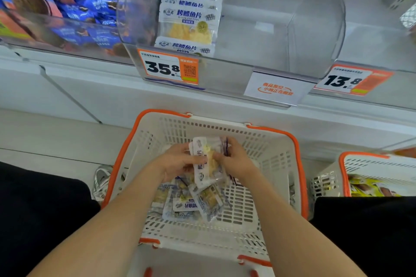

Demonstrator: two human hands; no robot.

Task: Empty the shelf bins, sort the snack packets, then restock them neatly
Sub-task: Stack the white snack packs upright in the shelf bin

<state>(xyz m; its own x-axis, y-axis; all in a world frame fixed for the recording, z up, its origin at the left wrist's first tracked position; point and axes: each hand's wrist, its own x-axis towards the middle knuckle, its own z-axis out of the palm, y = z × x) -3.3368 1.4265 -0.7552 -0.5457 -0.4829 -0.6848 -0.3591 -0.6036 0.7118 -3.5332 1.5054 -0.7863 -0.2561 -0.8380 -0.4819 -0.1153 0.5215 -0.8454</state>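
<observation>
While over the white basket (270,146), the left hand (177,159) and right hand (236,161) both grip one stack of snack packets (207,164). More packets (191,202) lie loose below

Both hands (180,161) (236,161) grip snack packets (208,164) over basket (281,164).

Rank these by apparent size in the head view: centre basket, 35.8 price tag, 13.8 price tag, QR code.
1. centre basket
2. 35.8 price tag and 13.8 price tag: these look alike, so they are not ranked
3. QR code
</observation>
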